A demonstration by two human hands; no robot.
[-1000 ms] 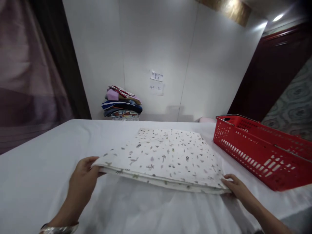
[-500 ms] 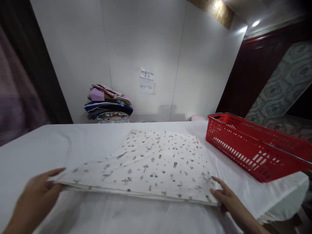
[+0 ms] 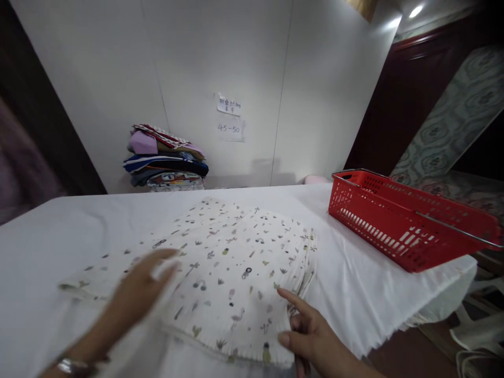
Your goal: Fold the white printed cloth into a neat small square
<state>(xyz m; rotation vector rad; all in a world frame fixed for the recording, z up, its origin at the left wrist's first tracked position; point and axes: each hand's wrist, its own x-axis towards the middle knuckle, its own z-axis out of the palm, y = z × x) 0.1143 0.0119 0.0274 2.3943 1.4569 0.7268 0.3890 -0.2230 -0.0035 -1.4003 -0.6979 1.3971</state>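
Note:
A folded white cloth (image 3: 232, 262) printed with small grey and green figures lies on the white-covered table (image 3: 59, 231), turned so one corner points toward me. My left hand (image 3: 137, 294) rests flat on its left part, fingers stretched out and blurred by motion. Over the cloth's near right edge is my right hand (image 3: 307, 331), its index finger stretched out across the edge and the thumb beneath; I cannot see whether it pinches the fabric. A metal bangle sits on my left wrist.
A red plastic basket (image 3: 409, 226) with a metal handle stands at the table's right end. A stack of folded clothes (image 3: 165, 163) sits against the white wall behind the table, next to two paper notes (image 3: 230, 118). The table's right edge drops off near the basket.
The cloth has been turned and pulled toward me. My left hand moved from its left corner onto its top; my right hand shifted along the near edge.

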